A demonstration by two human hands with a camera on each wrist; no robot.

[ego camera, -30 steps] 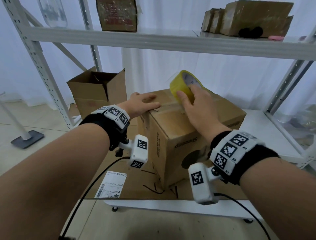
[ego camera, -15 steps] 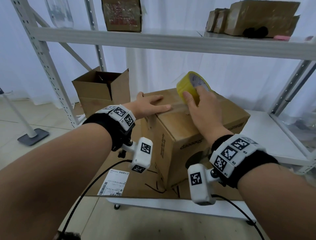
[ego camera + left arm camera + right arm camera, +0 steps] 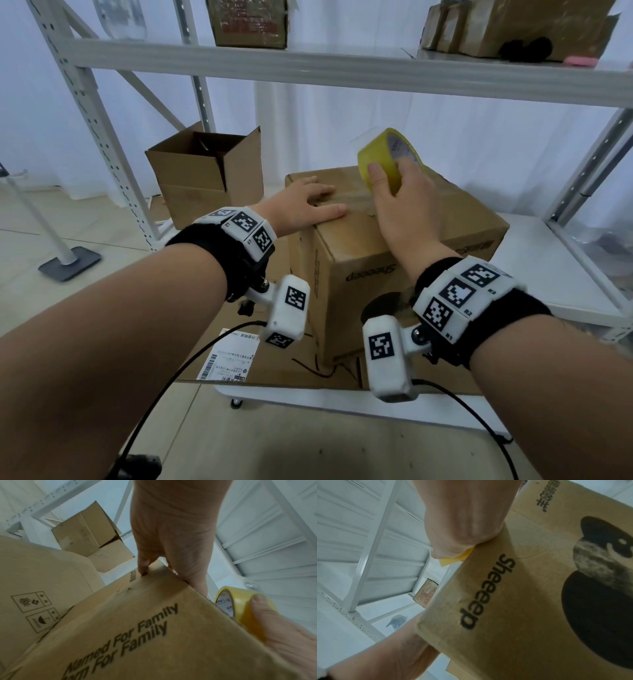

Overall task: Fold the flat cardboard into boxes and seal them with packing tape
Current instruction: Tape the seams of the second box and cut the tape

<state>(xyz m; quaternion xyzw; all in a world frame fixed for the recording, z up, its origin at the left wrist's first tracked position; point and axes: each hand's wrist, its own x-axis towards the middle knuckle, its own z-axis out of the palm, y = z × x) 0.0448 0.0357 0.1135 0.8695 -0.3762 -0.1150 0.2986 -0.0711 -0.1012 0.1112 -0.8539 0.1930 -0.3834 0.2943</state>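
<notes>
**Mia:** In the middle of the head view sits the big brown box (image 3: 394, 246). Its top flaps are folded shut. It rests on flat cardboard (image 3: 239, 359) lying on the low white shelf (image 3: 548, 267).

**Sam:** Is it heavy?

**Mia:** I think not. It looks like bare cardboard, so it is likely light and could slide. The walls look stiff, but the top may sag if you push hard in the middle.

**Sam:** So where do you hold it?

**Mia:** Near an edge or a corner, where it is strongest. The left hand (image 3: 301, 205) does that. It lies flat on the top by the near left corner, fingers straight and a little spread, pressing the flap down.

**Sam:** And the yellow thing?

**Mia:** That is the tape roll (image 3: 387, 157), a bit right of the middle, just above the box top. The right hand (image 3: 404, 209) pinches it, thumb on the outer face, the other fingers bent round the far side. A clear strip seems to run from it along the seam, but it is hard to see.

**Sam:** How does tape handle?

**Mia:** The ring is hard and easy to grip by its sides. The loose strip is thin, sticky and floppy, so keep it pulled tight.

**Sam:** Anything else?

**Mia:** An open box (image 3: 205, 174) stands at the left, behind.
</notes>
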